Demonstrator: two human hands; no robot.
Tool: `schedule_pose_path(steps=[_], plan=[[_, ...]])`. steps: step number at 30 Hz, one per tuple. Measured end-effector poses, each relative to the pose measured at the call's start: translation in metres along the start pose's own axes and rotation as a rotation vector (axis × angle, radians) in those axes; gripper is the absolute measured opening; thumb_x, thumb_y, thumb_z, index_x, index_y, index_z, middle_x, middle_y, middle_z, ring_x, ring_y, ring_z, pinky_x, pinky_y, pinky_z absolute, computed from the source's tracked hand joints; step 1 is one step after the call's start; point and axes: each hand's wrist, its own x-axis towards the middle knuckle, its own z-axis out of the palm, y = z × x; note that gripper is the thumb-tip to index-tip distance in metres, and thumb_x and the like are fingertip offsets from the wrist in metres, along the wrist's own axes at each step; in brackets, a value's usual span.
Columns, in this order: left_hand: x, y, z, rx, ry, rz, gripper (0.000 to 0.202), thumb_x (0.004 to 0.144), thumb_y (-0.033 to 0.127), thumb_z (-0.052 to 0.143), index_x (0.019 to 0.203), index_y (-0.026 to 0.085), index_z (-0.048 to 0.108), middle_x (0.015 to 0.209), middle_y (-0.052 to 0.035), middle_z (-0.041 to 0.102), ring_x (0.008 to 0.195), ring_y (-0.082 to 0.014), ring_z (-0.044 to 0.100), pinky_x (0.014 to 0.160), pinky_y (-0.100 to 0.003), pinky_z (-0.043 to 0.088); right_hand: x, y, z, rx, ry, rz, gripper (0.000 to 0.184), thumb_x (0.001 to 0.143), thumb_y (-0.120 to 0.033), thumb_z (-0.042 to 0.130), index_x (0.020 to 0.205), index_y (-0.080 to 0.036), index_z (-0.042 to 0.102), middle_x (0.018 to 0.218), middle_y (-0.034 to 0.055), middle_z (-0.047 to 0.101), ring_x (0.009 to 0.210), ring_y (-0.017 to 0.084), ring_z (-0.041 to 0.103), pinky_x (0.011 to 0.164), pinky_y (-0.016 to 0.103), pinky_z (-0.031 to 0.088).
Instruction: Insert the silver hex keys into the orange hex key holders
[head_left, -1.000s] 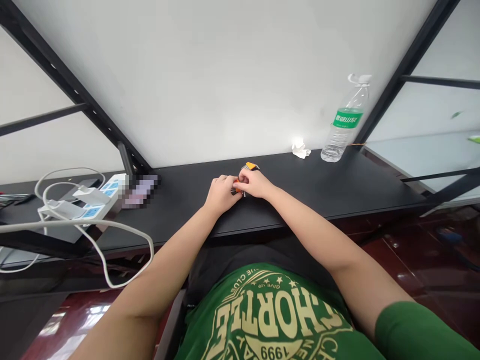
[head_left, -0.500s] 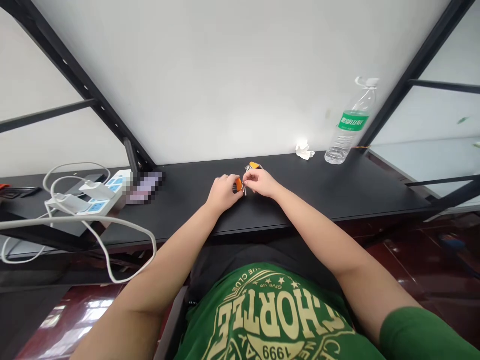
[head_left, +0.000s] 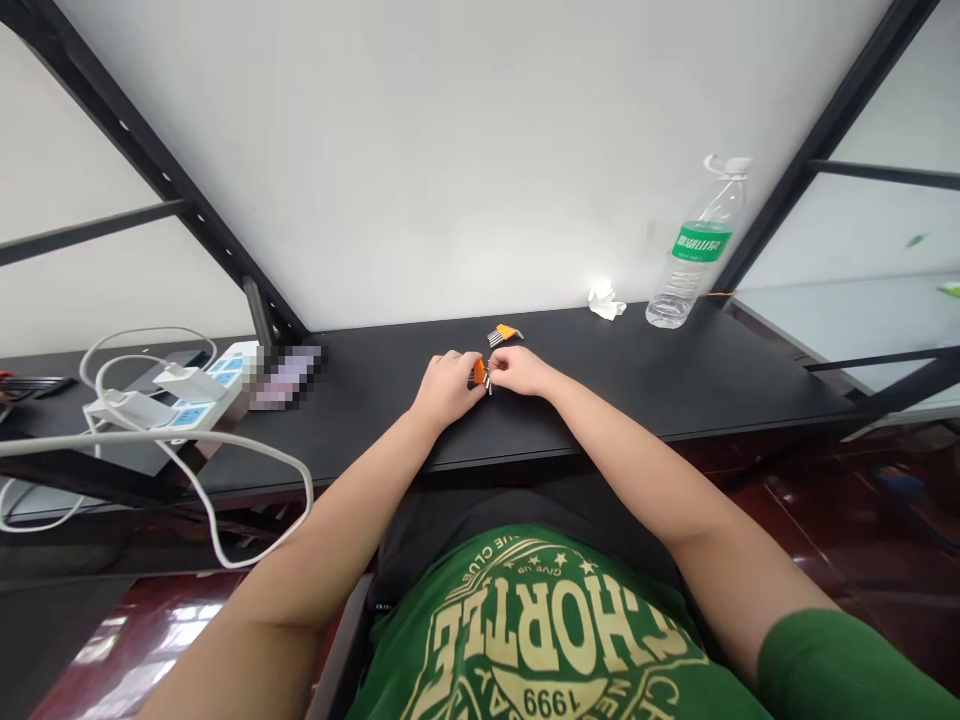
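My left hand [head_left: 450, 387] is closed around an orange hex key holder [head_left: 479, 371], largely covered by my fingers. Short metal hex keys [head_left: 488, 384] stick out of its right side. At that side my right hand [head_left: 519, 370] pinches with thumb and forefinger at one of the keys; the exact grip is too small to see clearly. Just beyond my right hand, a second orange hex key set [head_left: 506, 333] lies on the black desk [head_left: 600, 390], its metal keys fanned toward the left.
A clear water bottle [head_left: 694, 250] with a green label stands at the back right, beside crumpled white tissue [head_left: 605, 300]. On the left lie a white power strip [head_left: 214, 385] with plugged-in chargers, looping white cables [head_left: 255, 452] and a pixelated purple item [head_left: 287, 378]. Black metal posts [head_left: 821, 150] frame the desk.
My right hand has dropped slightly toward me, so the second hex key set shows more fully. My left hand keeps its hold on the orange holder.
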Motion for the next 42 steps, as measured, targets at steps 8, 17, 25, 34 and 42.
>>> schedule_pose_path(steps=[8,17,25,34,42], plan=[[0.000,-0.002,0.000,-0.017,0.040,-0.020,0.040,0.086,0.031,0.070,0.125,0.021,0.064,0.119,-0.0130,0.073,0.118,-0.0333,0.064,0.102,-0.048,0.046,0.001,-0.002,0.002,0.325,-0.093,0.097,0.025,0.085,-0.040,0.069,0.076,-0.019,0.059,0.062,-0.0037,0.053,0.049,0.010,0.040,0.048,0.026,0.029],[0.000,-0.002,0.000,-0.031,0.036,-0.019,0.039,0.085,0.026,0.069,0.123,0.024,0.064,0.120,-0.0104,0.073,0.119,-0.0323,0.064,0.104,-0.047,0.044,0.000,0.001,-0.005,-0.083,0.128,-0.082,0.033,0.093,-0.046,0.064,0.073,-0.021,0.056,0.068,-0.0030,0.055,0.066,0.014,0.049,0.064,0.028,0.036],[0.000,-0.008,0.000,-0.016,0.042,-0.052,0.043,0.086,0.028,0.068,0.129,0.024,0.062,0.117,-0.0105,0.074,0.115,-0.0320,0.066,0.103,-0.047,0.046,0.007,0.028,-0.029,-0.473,0.144,-0.003,0.014,0.091,-0.019,0.063,0.093,-0.021,0.076,0.103,0.0075,0.070,0.093,0.021,0.063,0.078,0.030,0.044],[0.001,-0.012,0.001,-0.017,0.023,-0.040,0.045,0.085,0.027,0.067,0.129,0.023,0.062,0.116,-0.0108,0.073,0.113,-0.0326,0.067,0.099,-0.047,0.048,0.009,0.030,-0.018,-0.597,0.108,-0.021,0.022,0.098,-0.024,0.058,0.106,-0.024,0.078,0.117,0.0092,0.070,0.105,0.024,0.064,0.077,0.031,0.046],[0.002,-0.014,-0.001,-0.010,0.041,-0.038,0.044,0.087,0.030,0.067,0.130,0.022,0.062,0.115,-0.0123,0.073,0.112,-0.0334,0.067,0.099,-0.048,0.048,0.007,0.022,-0.016,-0.685,0.097,0.029,0.016,0.095,-0.021,0.057,0.094,-0.021,0.073,0.117,0.0112,0.070,0.099,0.025,0.066,0.074,0.033,0.047]])
